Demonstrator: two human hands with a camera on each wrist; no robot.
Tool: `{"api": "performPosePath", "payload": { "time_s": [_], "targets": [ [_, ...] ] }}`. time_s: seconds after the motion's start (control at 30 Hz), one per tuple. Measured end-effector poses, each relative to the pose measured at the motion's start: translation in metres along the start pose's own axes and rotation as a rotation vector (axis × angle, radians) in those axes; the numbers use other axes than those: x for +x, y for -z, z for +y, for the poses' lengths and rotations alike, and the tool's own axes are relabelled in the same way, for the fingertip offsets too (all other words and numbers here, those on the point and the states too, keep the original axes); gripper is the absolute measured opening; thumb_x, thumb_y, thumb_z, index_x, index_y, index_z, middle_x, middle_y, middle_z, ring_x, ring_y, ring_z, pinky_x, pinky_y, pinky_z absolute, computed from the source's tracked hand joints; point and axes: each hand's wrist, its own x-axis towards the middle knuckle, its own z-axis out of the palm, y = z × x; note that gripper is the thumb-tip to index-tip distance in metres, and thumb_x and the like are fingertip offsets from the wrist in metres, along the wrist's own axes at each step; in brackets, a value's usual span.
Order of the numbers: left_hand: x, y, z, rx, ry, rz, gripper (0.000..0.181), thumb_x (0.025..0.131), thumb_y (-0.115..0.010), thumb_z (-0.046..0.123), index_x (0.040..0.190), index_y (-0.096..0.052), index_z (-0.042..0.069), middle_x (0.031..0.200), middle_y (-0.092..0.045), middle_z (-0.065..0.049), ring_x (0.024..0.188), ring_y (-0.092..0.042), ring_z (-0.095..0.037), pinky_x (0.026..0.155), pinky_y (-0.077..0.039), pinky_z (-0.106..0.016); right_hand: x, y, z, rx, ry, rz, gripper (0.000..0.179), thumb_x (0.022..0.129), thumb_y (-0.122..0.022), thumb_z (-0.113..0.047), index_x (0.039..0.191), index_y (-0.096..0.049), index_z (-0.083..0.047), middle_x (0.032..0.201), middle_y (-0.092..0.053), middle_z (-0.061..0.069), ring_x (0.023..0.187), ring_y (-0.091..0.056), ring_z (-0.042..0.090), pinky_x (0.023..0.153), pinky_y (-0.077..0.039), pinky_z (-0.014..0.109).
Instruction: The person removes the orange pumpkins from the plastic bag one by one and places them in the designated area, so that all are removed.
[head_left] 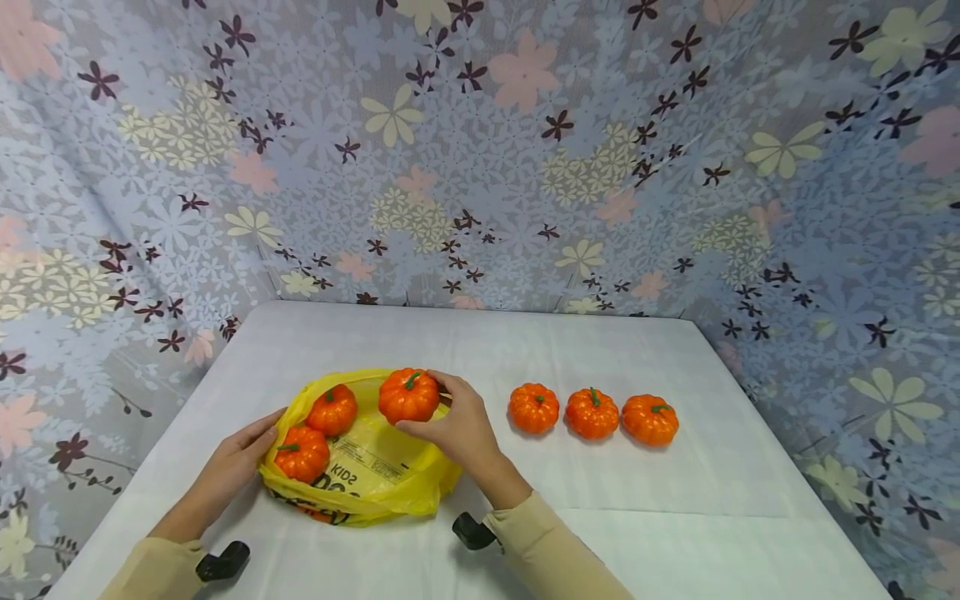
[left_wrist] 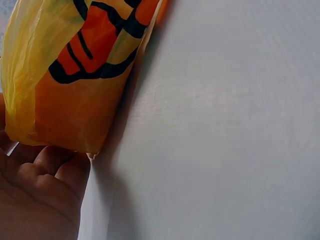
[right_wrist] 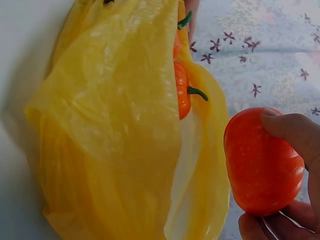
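Note:
A yellow plastic bag [head_left: 382, 500] lies on the table with its mouth spread wide and print showing inside. Two small orange pumpkins sit within its left side, a rear pumpkin [head_left: 332, 410] and a front pumpkin [head_left: 302, 454], both with green stems. My left hand [head_left: 234, 462] holds the bag's left side; in the left wrist view its fingers [left_wrist: 52, 162] bend against the bag's end. Over the right part of the opening, my right hand [head_left: 468, 425] grips another pumpkin [head_left: 408, 396] between thumb and fingers. The right wrist view shows this held pumpkin [right_wrist: 262, 162] beside the bag's rim.
To the right of the bag, three more pumpkins stand in a row: a left one [head_left: 533, 408], a middle one [head_left: 592, 413] and a right one [head_left: 650, 420]. A white cloth [head_left: 637, 550] covers the table. Floral fabric [head_left: 480, 167] hangs behind and at the sides.

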Motion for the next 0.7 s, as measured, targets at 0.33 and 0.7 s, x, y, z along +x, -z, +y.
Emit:
{"api": "performPosePath", "payload": {
  "time_s": [0.33,0.7],
  "targets": [
    [-0.001,0.0,0.0,0.005,-0.012,0.017,0.067,0.109,-0.037,0.045,0.158,-0.027,0.001,0.163,-0.02,-0.022,0.15,-0.012,-0.045,0.117,-0.017,-0.062,-0.001,0.013,0.004,0.037,0.036,0.049,0.078,0.071,-0.094,-0.025,0.138,-0.058,-0.006,0.132,-0.059,0.005,0.121,-0.057,0.024,0.103,-0.049,0.041],
    [-0.001,-0.001,-0.002,-0.035,-0.047,0.022,0.067,0.108,-0.041,0.045,0.158,-0.026,0.002,0.164,-0.019,-0.02,0.15,-0.011,-0.043,0.117,-0.017,-0.062,-0.003,0.034,0.01,0.022,0.012,0.099,0.079,0.07,-0.095,-0.023,0.137,-0.059,-0.004,0.134,-0.059,0.008,0.12,-0.058,0.026,0.103,-0.05,0.046]
  ]
}}
